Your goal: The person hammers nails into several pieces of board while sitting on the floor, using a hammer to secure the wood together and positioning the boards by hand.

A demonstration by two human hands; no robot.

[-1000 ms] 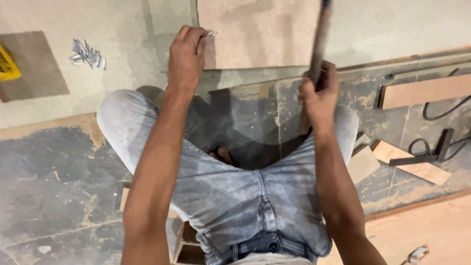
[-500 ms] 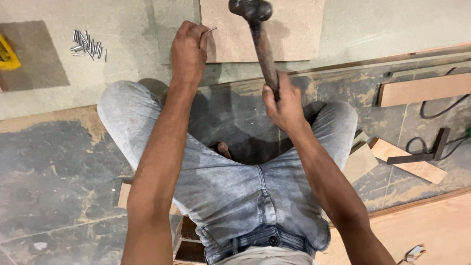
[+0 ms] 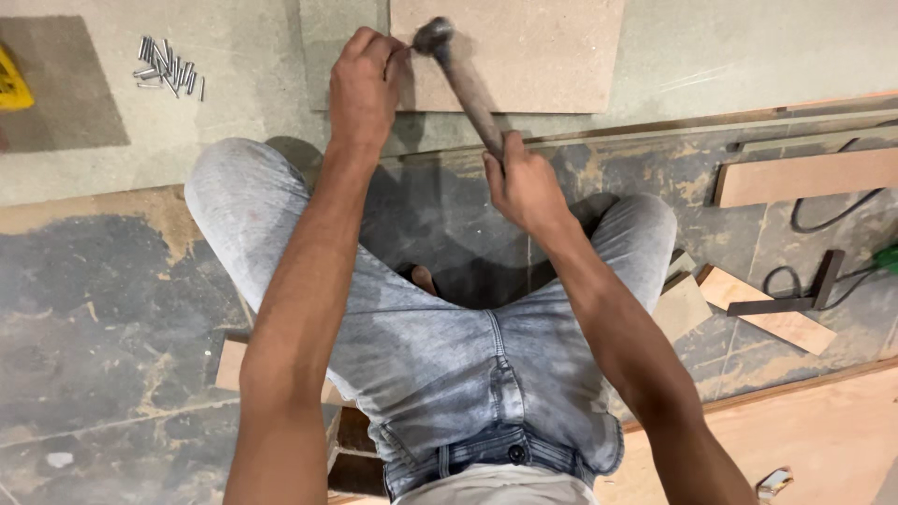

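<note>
- Swinging the hammer (image 3: 460, 75) down, I've brought its head from above the board, where it was half a second ago, to the nail (image 3: 404, 49).
- My right hand (image 3: 524, 182) is closed around the wooden handle, low on the shaft.
- My left hand (image 3: 363, 79) pinches the nail between fingertips at the left edge of the brown board (image 3: 533, 56), the same grip as a second ago.
- The board lies flat on the grey-green sheet (image 3: 243, 122) on the floor in front of my knees.
- Head and nail look touching, so I judge this a strike landing; the nail looks barely sunk.
- Spare nails (image 3: 168, 75) lie well apart to the left.
</note>
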